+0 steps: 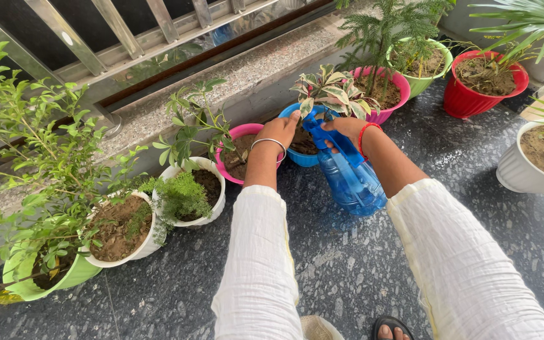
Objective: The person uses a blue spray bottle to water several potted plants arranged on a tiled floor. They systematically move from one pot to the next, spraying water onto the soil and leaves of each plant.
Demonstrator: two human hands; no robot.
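Near the middle of the frame, a blue see-through spray bottle [352, 179] stood tilted, its round body low and its darker blue spray head up toward a blue pot [301, 156]. Light showed through the plastic, and it rested above the dark speckled floor [347, 271]. That pot held a plant with cream, pink and green leaves [335, 93].

Both arms reached up the frame from the bottom edge in loose white sleeves [259, 258]. A right hand [346, 130], with a red band [364, 137] at the wrist, was wrapped around the spray head, fingers curled tight on it. A left hand [278, 132], wearing a thin silver bangle [268, 144], lay at the blue pot's rim just left of the spray head; its fingers were bent and close together, though whether they touched the nozzle could not be told.

Upper right of centre sat a pink pot [390, 94], a light green pot [432, 70] and a red pot [480, 94]. Left of the hands stood another pink pot [237, 154] and two white pots [203, 192].
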